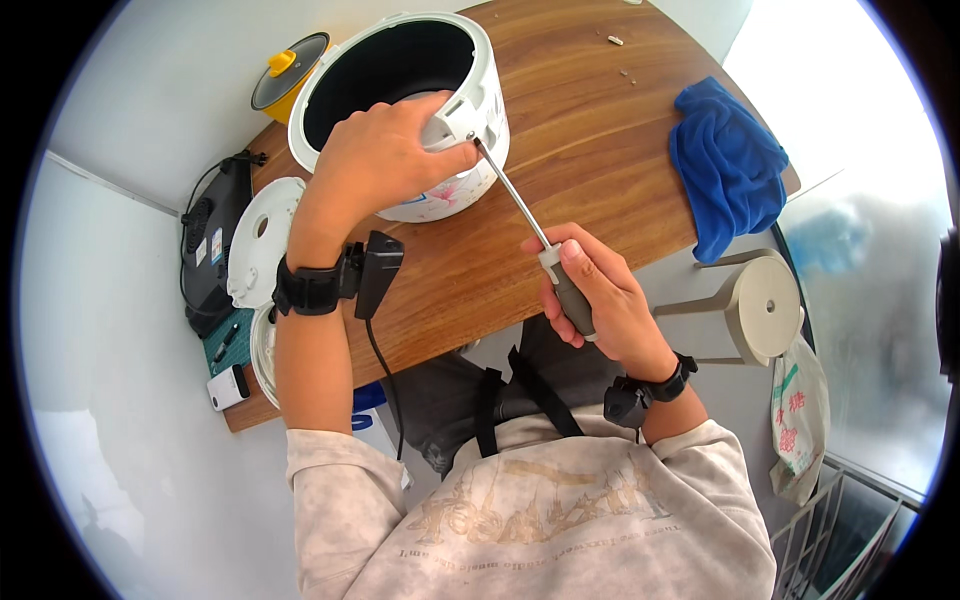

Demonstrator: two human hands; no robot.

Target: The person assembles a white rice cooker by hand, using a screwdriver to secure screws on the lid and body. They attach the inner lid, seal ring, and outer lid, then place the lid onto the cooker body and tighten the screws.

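A white rice cooker body [490, 110] with a dark, hollow inside and a floral print stands on the wooden table. My left hand [385, 150] grips its near rim, fingers over the edge and thumb beside a small white bracket [458, 122] with a screw. In my right hand [598, 290] is a screwdriver [570, 290] with a grey and dark green handle. Its shaft slants up to the left, and the tip is at the bracket's screw, close to my left thumb. Whether the tip sits in the screw head, I cannot tell.
A blue cloth [722, 165] lies at the table's right edge, near a beige stool [765, 305]. To the left are a round white cover [258, 250], a black device [217, 245] with a cable, and a yellow pot [290, 75] with a glass lid. Small bits [615, 41] lie far back.
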